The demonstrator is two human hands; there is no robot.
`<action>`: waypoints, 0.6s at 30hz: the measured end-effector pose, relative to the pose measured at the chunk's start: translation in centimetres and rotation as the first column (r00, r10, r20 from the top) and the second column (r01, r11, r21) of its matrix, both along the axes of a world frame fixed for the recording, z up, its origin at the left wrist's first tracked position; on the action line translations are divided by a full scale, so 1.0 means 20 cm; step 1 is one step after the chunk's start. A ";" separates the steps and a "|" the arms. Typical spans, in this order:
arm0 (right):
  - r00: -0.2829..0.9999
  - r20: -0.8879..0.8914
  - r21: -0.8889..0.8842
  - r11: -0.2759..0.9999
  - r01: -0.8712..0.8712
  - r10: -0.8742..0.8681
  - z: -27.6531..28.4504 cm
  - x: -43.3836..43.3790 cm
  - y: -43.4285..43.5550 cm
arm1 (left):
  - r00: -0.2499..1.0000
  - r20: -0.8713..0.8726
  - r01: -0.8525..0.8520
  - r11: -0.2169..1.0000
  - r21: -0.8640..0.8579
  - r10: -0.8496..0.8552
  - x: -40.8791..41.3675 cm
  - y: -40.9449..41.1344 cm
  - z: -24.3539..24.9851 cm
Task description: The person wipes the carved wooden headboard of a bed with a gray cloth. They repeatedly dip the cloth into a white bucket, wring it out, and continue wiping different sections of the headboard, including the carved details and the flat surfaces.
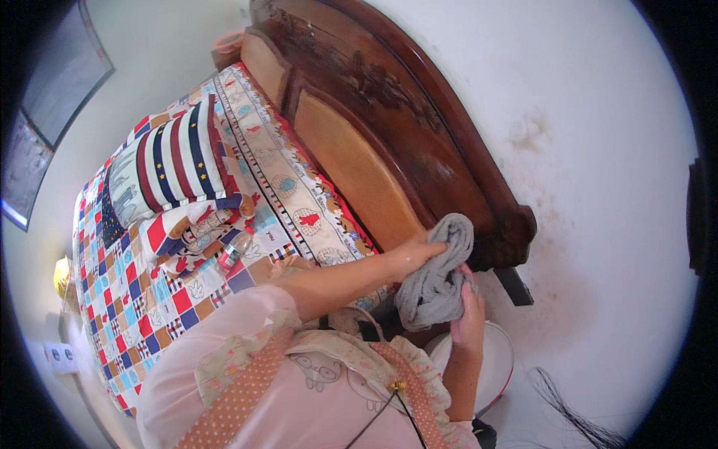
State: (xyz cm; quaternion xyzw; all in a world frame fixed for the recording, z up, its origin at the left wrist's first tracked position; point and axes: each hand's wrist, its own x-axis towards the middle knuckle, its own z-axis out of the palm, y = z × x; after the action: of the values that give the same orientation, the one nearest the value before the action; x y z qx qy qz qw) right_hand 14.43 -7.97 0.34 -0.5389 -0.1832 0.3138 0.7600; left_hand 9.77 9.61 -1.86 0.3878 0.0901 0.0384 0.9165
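A bunched and twisted grey cloth (432,286) is between my hands, in front of the lower right end of the carved wooden headboard (387,95). My left hand (418,255) grips its upper left side, with the thumb over the folds. On the cloth's lower right side, my right hand (470,314) holds it with the fingers upward; part of that hand is hidden behind the cloth. Below my right forearm stands a round white container (493,359) with a red edge, partly covered by the arm.
The bed's patchwork cover (185,297) spreads to the left, bearing a striped pillow (174,160) and a plastic bottle (234,251). A white wall (606,168) with brownish stains rises at the right. A dark leg (513,286) juts out below the headboard's end.
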 end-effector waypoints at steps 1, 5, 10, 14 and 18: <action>0.984 0.177 -0.135 0.991 0.005 0.019 0.06 0.00 -0.01 | 0.995 -0.062 -0.081 0.997 0.005 0.081 -0.01 0.05 -0.04; 0.871 0.426 -0.147 0.931 0.334 -0.245 0.12 0.10 -0.11 | 0.950 -0.115 -0.297 0.954 -0.039 0.291 -0.07 0.25 0.09; 0.864 0.177 -0.199 0.842 0.501 -0.472 0.19 0.11 -0.15 | 0.918 0.154 -0.374 0.927 0.035 0.365 -0.14 0.42 0.24; 0.829 0.181 0.023 0.845 0.534 -0.529 0.13 0.23 -0.30 | 0.869 0.213 -0.486 0.853 0.191 0.447 -0.23 0.53 0.32; 0.906 0.134 0.270 0.894 0.357 -0.401 0.07 0.34 -0.44 | 0.862 0.069 -0.505 0.863 0.013 0.503 -0.26 0.54 0.40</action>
State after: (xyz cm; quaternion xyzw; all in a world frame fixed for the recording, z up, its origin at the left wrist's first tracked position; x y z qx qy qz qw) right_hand 21.23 -16.75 1.70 -0.4956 -0.1808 0.0830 0.8455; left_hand 4.59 20.44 6.08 0.3632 0.1588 0.2900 0.8711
